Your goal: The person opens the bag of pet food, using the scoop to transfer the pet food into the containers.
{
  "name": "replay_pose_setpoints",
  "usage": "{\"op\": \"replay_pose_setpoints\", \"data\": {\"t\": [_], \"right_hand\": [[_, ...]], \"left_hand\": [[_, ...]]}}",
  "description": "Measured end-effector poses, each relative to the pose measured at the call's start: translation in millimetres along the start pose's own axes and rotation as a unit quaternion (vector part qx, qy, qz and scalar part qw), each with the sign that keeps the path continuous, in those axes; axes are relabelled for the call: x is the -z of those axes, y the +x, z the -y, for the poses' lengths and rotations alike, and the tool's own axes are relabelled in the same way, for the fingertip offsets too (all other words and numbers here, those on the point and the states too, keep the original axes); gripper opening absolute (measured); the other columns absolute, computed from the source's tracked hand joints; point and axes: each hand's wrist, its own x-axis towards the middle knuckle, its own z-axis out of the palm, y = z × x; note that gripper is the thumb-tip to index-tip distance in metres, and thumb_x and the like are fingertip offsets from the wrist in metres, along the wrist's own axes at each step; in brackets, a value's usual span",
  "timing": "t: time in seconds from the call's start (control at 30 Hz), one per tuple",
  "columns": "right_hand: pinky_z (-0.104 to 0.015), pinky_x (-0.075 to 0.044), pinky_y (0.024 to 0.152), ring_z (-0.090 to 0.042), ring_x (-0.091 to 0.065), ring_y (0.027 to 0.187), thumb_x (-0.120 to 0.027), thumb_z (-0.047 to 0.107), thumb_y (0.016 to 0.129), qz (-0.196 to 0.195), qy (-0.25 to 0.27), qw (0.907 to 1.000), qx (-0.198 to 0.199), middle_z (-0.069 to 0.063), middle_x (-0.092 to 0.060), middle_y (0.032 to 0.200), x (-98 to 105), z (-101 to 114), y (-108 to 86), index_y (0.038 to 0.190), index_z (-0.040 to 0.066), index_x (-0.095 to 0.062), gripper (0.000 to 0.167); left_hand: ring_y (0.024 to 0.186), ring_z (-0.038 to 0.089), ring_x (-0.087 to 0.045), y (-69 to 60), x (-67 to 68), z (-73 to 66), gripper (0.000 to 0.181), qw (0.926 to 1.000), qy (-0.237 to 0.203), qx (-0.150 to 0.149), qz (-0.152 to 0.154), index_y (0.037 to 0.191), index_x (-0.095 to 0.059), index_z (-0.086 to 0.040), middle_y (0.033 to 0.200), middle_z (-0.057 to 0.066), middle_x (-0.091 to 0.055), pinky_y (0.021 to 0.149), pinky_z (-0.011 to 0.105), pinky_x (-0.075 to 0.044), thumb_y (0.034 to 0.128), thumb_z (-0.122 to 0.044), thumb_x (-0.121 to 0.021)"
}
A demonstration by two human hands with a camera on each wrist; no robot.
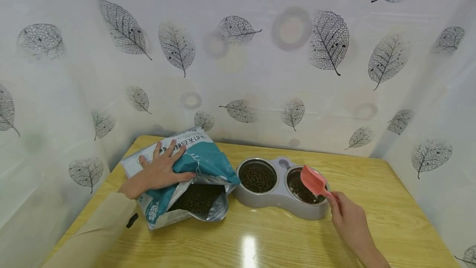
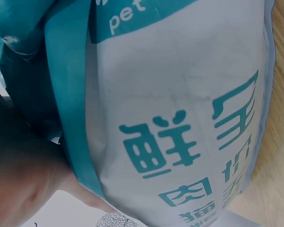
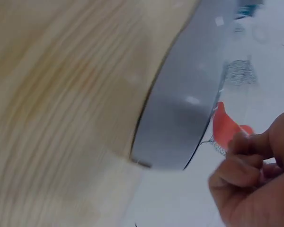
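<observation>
My left hand (image 1: 160, 169) rests with spread fingers on top of a teal and white bag of pet food (image 1: 208, 156). The bag lies on its side with its mouth open to the front, and brown kibble (image 1: 198, 199) shows inside. In the left wrist view the printed bag (image 2: 146, 94) fills most of the picture. My right hand (image 1: 349, 218) grips the handle of a pink scoop (image 1: 314, 180), which is tilted over the right bowl (image 1: 292, 195) of a grey double feeder (image 1: 260, 199). Kibble lies in that bowl. The left bowl (image 1: 256, 192) also holds kibble.
Everything stands on a yellow wood-grain table (image 1: 208, 247). A pale curtain (image 1: 253, 73) printed with leaves hangs behind it and along both sides. A small dark object (image 1: 132, 220) shows beside the left sleeve.
</observation>
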Motion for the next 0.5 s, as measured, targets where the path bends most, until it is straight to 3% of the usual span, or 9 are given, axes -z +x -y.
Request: {"op": "replay_pose_setpoints", "data": {"t": [0.03, 0.07, 0.13, 0.2, 0.23, 0.27, 0.37, 0.4, 0.5], "right_hand": [[-0.024, -0.039, 0.046, -0.002, -0.046, 0.054, -0.058, 0.01, 0.105, 0.045, 0.055, 0.9957, -0.059, -0.004, -0.063, 0.071, 2.5, 3.9, 1.8, 0.106, -0.005, -0.068, 0.018], [-0.022, -0.037, 0.046, -0.001, -0.042, 0.053, -0.055, 0.01, 0.106, 0.093, 0.112, 0.9818, -0.122, -0.003, -0.061, 0.072, 4.8, 7.8, 4.0, 0.11, -0.005, -0.066, 0.019], [-0.022, -0.034, 0.046, -0.003, -0.038, 0.052, -0.047, 0.015, 0.11, 0.175, 0.22, 0.9321, -0.229, -0.002, -0.058, 0.074, 8.7, 15.6, 8.2, 0.117, -0.005, -0.06, 0.025], [-0.022, -0.031, 0.046, -0.004, -0.035, 0.051, -0.041, 0.022, 0.112, 0.238, 0.322, 0.873, -0.278, 0.0, -0.055, 0.074, 9.8, 22.1, 11.8, 0.118, -0.003, -0.056, 0.03], [-0.022, -0.03, 0.046, -0.005, -0.033, 0.05, -0.039, 0.024, 0.113, 0.265, 0.37, 0.842, -0.29, 0.001, -0.053, 0.074, 9.6, 25.7, 13.4, 0.119, -0.001, -0.054, 0.03], [-0.023, -0.027, 0.046, -0.005, -0.031, 0.049, -0.038, 0.025, 0.113, 0.29, 0.408, 0.8191, -0.281, 0.003, -0.052, 0.073, 8.6, 29.7, 14.1, 0.118, 0.0, -0.053, 0.03], [-0.024, -0.025, 0.046, -0.004, -0.033, 0.051, -0.04, 0.03, 0.113, 0.343, 0.489, 0.7697, -0.226, 0.006, -0.052, 0.071, 2.6, 44.8, 14.7, 0.11, 0.006, -0.054, 0.028], [-0.024, -0.024, 0.047, -0.004, -0.033, 0.051, -0.041, 0.029, 0.113, 0.356, 0.505, 0.7572, -0.212, 0.006, -0.052, 0.071, -0.1, 51.1, 14.7, 0.108, 0.008, -0.055, 0.026], [-0.022, -0.025, 0.046, -0.003, -0.034, 0.05, -0.043, 0.03, 0.112, 0.376, 0.53, 0.7374, -0.184, 0.007, -0.052, 0.069, -10.3, 72.1, 15.0, 0.104, 0.009, -0.056, 0.025]], "left_hand": [[0.152, 0.06, 0.008, -0.1, 0.0, -0.1, 0.111, 1.0, 0.0, 0.0, 0.001, 0.166, -0.017, -0.019, 0.172, 0.022, -0.004, 0.094, 0.096, 0.0, 0.0841, -0.082, -0.056], [0.152, 0.06, 0.008, -0.3, 0.0, -0.1, 0.111, 1.0, 0.0, 0.0, 0.001, 0.166, -0.017, -0.019, 0.172, 0.022, -0.004, 0.094, 0.096, 0.0, 0.0841, -0.082, -0.056], [0.152, 0.06, 0.009, -0.7, 0.0, 0.0, 0.111, 1.0, -0.001, 0.001, 0.002, 0.166, -0.017, -0.019, 0.172, 0.022, -0.004, 0.094, 0.096, 0.0, 0.084, -0.083, -0.056], [0.152, 0.06, 0.009, -1.1, 0.0, 0.4, 0.111, 1.0, -0.001, 0.003, 0.003, 0.166, -0.017, -0.019, 0.172, 0.022, -0.004, 0.094, 0.096, 0.0, 0.0838, -0.083, -0.056], [0.152, 0.06, 0.009, -1.1, 0.0, 0.7, 0.111, 1.0, -0.001, 0.004, 0.003, 0.166, -0.017, -0.018, 0.172, 0.022, -0.004, 0.094, 0.096, 0.0, 0.0837, -0.083, -0.056], [0.152, 0.06, 0.009, -1.3, 0.0, 0.9, 0.112, 1.0, -0.002, 0.005, 0.004, 0.166, -0.017, -0.018, 0.172, 0.022, -0.003, 0.094, 0.096, 0.001, 0.0837, -0.083, -0.056], [0.152, 0.06, 0.009, -1.2, 0.3, 1.3, 0.112, 1.0, -0.002, 0.006, 0.004, 0.166, -0.017, -0.018, 0.172, 0.022, -0.003, 0.094, 0.096, 0.001, 0.0835, -0.083, -0.056], [0.152, 0.06, 0.009, -0.9, 0.3, 1.2, 0.112, 1.0, -0.001, 0.006, 0.004, 0.166, -0.017, -0.019, 0.172, 0.022, -0.003, 0.094, 0.096, 0.001, 0.0834, -0.083, -0.056], [0.152, 0.06, 0.009, -0.1, 0.2, 0.5, 0.112, 1.0, 0.0, 0.005, 0.004, 0.166, -0.016, -0.02, 0.172, 0.021, -0.003, 0.095, 0.096, 0.001, 0.0833, -0.084, -0.055]]}}
